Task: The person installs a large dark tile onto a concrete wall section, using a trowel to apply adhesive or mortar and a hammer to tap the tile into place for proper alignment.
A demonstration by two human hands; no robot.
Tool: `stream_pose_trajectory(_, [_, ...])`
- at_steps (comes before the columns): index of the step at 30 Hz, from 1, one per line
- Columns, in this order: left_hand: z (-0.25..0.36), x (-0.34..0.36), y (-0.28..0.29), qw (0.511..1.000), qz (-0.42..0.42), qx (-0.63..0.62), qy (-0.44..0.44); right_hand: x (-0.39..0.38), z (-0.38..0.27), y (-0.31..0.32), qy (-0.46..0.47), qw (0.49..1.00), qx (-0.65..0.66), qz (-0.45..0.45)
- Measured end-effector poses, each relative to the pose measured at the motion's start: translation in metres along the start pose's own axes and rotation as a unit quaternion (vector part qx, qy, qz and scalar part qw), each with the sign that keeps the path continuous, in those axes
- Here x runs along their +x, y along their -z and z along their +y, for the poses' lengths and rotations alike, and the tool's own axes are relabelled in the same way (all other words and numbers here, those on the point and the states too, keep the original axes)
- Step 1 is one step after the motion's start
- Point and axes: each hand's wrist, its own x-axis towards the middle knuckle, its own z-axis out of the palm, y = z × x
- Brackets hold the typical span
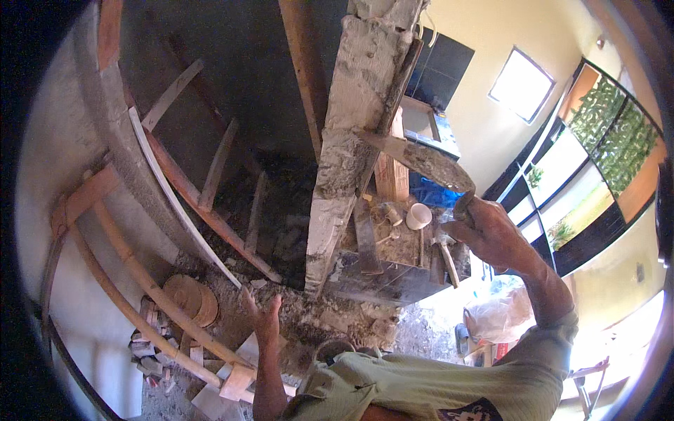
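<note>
My right hand [484,228] is closed round the handle of a mortar-smeared trowel [428,163], its blade pointing up-left with the tip at a rough plastered pillar edge [344,140]. My left hand [263,312] is raised at lower middle, thumb and finger apart, by the lower end of a long pale strip [186,200] on the left; whether it touches the strip is unclear.
Wooden battens [175,168] line the dark recess, and a wooden ladder-like frame [126,266] leans at left above rubble [154,354]. Behind the pillar, a cluttered ledge [397,252] holds a white cup [419,216] and a hammer [447,256]. A plastic bag [495,312] lies lower right.
</note>
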Motion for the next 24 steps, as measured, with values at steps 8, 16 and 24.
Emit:
stream_pose_trajectory(8, [-0.008,0.003,0.027,0.993,-0.024,0.117,0.006,0.007,-0.017,0.025,-0.034,0.999,-0.012,-0.007])
stream_pose_trajectory(16, [0.06,-0.012,0.028,0.984,0.001,0.168,0.061,0.009,-0.029,0.05,-0.106,0.991,-0.018,-0.073])
stream_pose_trajectory(24, [0.044,-0.028,0.039,0.979,0.026,0.201,0.011,0.009,-0.033,0.066,-0.05,0.994,-0.095,-0.027])
